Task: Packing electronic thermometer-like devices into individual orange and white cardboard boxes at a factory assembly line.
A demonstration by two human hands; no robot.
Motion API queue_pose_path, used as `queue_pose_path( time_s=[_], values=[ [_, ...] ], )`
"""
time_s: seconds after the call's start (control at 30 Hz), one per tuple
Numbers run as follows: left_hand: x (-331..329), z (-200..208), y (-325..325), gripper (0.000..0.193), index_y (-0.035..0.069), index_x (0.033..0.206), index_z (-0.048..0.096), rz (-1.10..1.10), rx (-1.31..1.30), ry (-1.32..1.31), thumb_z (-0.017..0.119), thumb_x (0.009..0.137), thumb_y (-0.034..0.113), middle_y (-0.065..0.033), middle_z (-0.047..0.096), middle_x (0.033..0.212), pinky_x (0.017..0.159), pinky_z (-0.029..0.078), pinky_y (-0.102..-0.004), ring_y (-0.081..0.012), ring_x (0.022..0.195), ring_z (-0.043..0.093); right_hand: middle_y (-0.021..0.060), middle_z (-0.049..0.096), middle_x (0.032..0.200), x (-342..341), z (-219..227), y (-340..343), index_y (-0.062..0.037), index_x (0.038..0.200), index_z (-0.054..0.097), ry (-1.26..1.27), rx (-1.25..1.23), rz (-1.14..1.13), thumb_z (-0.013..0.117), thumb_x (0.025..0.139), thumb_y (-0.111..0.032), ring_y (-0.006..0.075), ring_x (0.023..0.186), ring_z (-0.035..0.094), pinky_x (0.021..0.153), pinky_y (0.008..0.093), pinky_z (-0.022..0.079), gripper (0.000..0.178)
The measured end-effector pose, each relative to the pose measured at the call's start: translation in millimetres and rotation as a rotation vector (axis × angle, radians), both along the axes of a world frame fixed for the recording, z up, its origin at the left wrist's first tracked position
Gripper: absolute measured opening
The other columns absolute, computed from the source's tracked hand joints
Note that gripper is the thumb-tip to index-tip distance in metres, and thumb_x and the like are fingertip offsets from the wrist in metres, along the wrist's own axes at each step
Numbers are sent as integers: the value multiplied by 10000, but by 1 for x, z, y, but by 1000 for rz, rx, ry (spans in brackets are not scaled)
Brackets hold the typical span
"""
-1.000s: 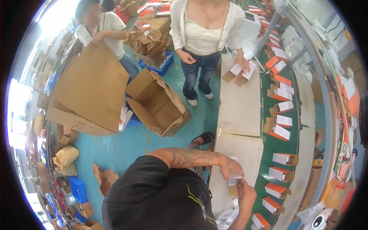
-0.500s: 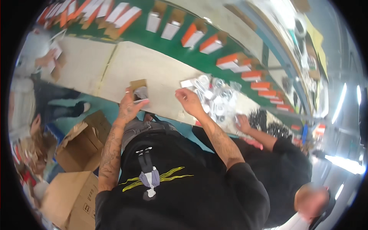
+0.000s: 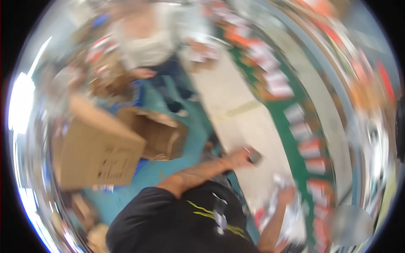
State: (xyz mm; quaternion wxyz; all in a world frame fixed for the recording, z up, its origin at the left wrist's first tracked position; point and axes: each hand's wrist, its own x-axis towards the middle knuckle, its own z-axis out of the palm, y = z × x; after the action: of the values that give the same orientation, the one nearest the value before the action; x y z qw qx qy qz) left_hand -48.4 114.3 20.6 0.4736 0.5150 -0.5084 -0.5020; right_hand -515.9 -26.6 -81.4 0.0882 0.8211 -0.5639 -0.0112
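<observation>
Over the pale bench, my left hand is closed on a small box. Only the box's dark, blurred end shows past my fingers. My right hand is at the pile of white cables and clear bags on the bench. Its fingers are smeared by motion, and whether they grip anything cannot be made out.
Orange and white boxes line the green strip behind the bench. An open carton and a larger brown carton stand on the left. A co-worker stands at the bench's far end, hands near a pale box.
The whole view has swung left, blurring everything. My right hand has moved from beside the pile of white cables onto it. My left hand still holds the small box.
</observation>
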Motion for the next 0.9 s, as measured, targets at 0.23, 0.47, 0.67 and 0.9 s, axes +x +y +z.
queue_pose_path(
  time_s=[0.23, 0.47, 0.67, 0.9],
  values=[
    [29, 18, 21, 738, 49, 1305, 468, 155, 102, -387, 859, 798, 415, -217, 631, 1091, 909, 477, -514, -441, 1071, 610, 287, 669, 1218, 111, 80, 7, -24, 1374, 501, -182, 275, 38, 699, 869, -48, 476, 1098, 658, 926, 549, 513, 543],
    [0, -5, 2, 756, 70, 1318, 466, 223, -39, -395, 865, 787, 431, -210, 630, 1049, 898, 482, -513, -433, 1031, 625, 237, 600, 1390, 126, 219, -2, -46, 1535, 434, -471, 448, -180, 673, 902, 23, 337, 1166, 644, 1012, 400, 501, 679],
    [13, -79, -5, 727, 79, 1395, 571, 331, -267, 5, 884, 804, 365, -156, 659, 1168, 936, 543, -444, -307, 1079, 656, 151, 523, 1468, 235, 314, 12, -53, 1535, 427, -1174, 736, 76, 702, 939, -42, 278, 1261, 566, 1090, 418, 467, 657],
    [23, -2, 6, 780, 89, 1445, 422, 128, 144, -488, 814, 847, 400, -215, 644, 1204, 1006, 490, -488, -422, 1164, 606, 109, 586, 1325, 289, 273, 42, -51, 1437, 517, -1066, 600, 490, 728, 921, 62, 227, 1105, 647, 913, 346, 559, 570]
  ],
)
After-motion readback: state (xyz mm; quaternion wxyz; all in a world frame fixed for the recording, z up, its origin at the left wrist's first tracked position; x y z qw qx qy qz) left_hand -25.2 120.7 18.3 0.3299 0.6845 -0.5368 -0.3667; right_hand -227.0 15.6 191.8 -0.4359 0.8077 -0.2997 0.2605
